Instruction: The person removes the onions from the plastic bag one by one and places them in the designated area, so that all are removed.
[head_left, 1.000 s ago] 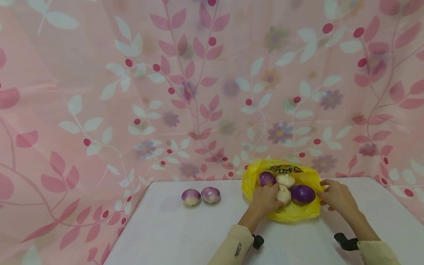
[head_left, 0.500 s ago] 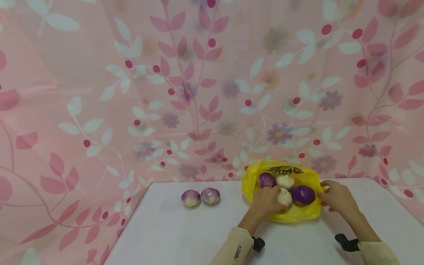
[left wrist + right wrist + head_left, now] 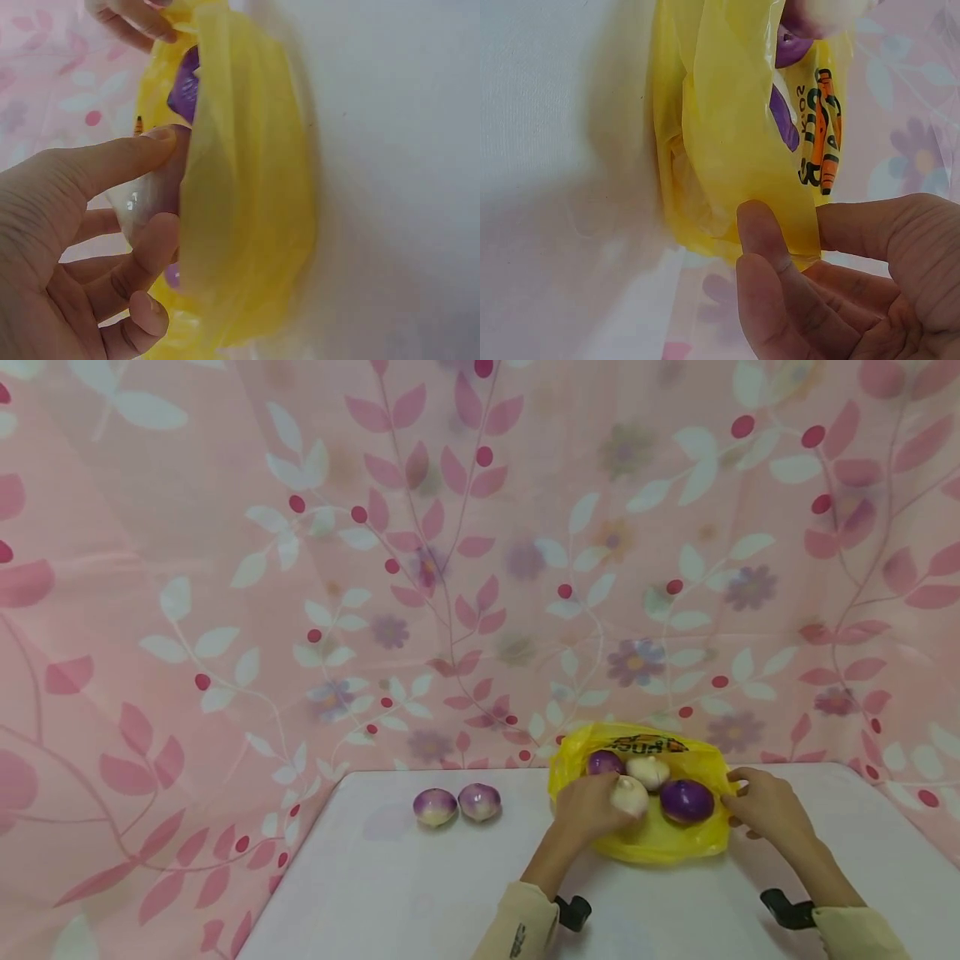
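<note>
On the table's right half lies a yellow plastic bag [image 3: 660,848], its mouth spread toward me. My left hand [image 3: 587,812] grips a white-and-purple onion [image 3: 630,797] at the bag's opening. The left wrist view shows thumb and fingers around that onion [image 3: 154,196], partly hidden by the bag's edge. Further in sit a purple onion [image 3: 686,801], another purple one [image 3: 604,763] at the back left, and a whitish one [image 3: 648,772]. My right hand [image 3: 768,807] pinches the bag's right edge between thumb and fingers, seen closely in the right wrist view [image 3: 840,277].
Two purple-and-white onions, one left [image 3: 435,807] and one right [image 3: 480,802], sit side by side on the white table [image 3: 360,893], left of the bag. A pink floral cloth [image 3: 450,568] hangs behind the table's back edge.
My left hand has moved slightly left and toward the bag's mouth, carrying the whitish onion with it. The right hand stays on the bag's edge.
</note>
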Available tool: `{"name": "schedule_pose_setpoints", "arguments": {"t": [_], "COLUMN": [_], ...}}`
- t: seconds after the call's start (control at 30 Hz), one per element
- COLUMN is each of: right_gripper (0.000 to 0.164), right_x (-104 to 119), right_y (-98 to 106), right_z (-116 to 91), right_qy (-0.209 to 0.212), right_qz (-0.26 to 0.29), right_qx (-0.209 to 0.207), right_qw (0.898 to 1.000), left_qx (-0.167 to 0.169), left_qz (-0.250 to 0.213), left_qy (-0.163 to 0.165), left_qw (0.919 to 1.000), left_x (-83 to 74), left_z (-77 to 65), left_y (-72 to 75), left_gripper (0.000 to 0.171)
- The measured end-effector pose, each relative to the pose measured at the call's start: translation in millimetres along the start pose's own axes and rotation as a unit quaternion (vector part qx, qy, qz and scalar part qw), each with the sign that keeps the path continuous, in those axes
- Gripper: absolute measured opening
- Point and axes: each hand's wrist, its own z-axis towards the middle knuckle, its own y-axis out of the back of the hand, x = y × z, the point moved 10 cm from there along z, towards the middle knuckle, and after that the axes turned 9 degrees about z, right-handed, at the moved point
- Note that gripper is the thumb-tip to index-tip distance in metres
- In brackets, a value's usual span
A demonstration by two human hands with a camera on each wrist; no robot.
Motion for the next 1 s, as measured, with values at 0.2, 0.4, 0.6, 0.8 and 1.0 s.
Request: {"name": "schedule_pose_setpoints", "arguments": {"t": [0.2,0.4,0.6,0.8,1.0], "right_gripper": [0.053,0.053,0.054,0.054,0.053], "right_x": [1.3,1.8,2.7,2.6,2.9], "right_y": [-0.9,-0.8,-0.7,-0.7,-0.7], "right_z": [-1.0,-1.9,-2.1,-1.2,-1.8], "right_qy": [0.003,0.008,0.007,0.001,-0.001], "right_qz": [0.004,0.006,0.006,0.004,0.001], "right_qx": [0.000,0.001,0.001,0.002,0.002], "right_qw": [1.000,1.000,1.000,1.000,1.000], "left_qx": [-0.020,-0.034,-0.042,-0.048,-0.075], "left_qz": [-0.004,0.013,0.014,0.007,0.016], "left_qy": [0.011,0.011,0.012,0.015,0.021], "left_qw": [0.9997,0.9993,0.9989,0.9987,0.9968], "left_x": [13.7,34.0,54.1,74.1,92.8], "left_z": [-6.2,-10.7,-16.0,-22.2,-28.1], "left_y": [22.6,39.9,50.3,58.6,74.3], "left_gripper": [0.046,0.047,0.046,0.046,0.048]}}
